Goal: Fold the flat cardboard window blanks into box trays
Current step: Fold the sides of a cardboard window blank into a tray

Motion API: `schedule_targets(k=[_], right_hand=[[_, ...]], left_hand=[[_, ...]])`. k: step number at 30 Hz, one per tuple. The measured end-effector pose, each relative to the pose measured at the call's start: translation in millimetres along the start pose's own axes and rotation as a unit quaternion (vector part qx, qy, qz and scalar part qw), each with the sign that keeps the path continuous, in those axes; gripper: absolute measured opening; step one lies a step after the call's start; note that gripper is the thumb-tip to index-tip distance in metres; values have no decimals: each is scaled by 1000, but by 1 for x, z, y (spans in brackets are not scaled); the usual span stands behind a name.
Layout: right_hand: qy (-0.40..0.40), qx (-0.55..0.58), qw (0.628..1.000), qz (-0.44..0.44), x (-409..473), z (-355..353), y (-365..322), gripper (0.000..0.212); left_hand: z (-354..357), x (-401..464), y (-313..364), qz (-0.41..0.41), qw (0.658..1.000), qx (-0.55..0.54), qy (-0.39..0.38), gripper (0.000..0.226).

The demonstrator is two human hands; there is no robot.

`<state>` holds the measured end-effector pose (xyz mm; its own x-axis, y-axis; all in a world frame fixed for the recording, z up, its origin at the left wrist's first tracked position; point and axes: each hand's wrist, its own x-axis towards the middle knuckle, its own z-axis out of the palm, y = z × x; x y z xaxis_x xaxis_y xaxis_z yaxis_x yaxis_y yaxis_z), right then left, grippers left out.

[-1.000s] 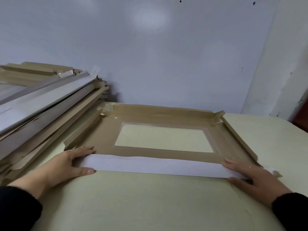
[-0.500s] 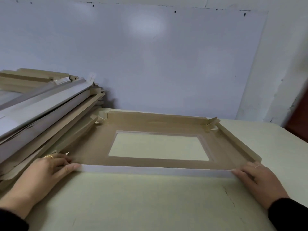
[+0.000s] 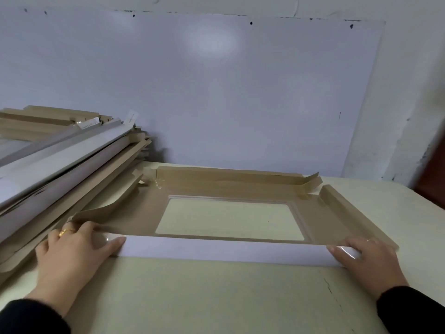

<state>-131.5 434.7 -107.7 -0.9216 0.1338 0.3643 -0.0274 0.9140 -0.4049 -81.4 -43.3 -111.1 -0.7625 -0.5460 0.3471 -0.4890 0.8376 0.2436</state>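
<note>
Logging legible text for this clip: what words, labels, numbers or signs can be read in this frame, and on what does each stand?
No text can be read.
White tab sticking up from the stack of folded trays: faint print, too small and blurred to read.
White label on the top of the stack: marks too blurred to read.
Cardboard window blank and table: no print visible.

My left hand [image 3: 72,249] covers the near flap's [image 3: 224,251] left end; my right hand [image 3: 366,259] covers its right end. The stack [image 3: 60,165] runs past the left edge.
</note>
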Motion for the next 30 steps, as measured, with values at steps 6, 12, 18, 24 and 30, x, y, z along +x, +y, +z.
schedule_targets(k=[6, 12, 18, 24, 30], right_hand=[[-3, -35, 999, -30, 1, 1, -1, 13], [-25, -23, 999, -4, 5, 1, 0, 16], [-23, -25, 999, -2, 4, -2, -2, 15], [-42, -97, 994, 40, 4, -5, -2, 40], [34, -122, 975, -182, -6, -2, -40, 44]], left_hand=[[-5, -12, 12, 80, 995, 34, 54, 24], [-10, -24, 17, 46, 996, -24, 68, 32], [-24, -49, 59, 328, 928, -100, 144, 50], [0, -39, 82, 257, 961, -38, -94, 116], [17, -35, 85, 240, 961, 2, -136, 129]])
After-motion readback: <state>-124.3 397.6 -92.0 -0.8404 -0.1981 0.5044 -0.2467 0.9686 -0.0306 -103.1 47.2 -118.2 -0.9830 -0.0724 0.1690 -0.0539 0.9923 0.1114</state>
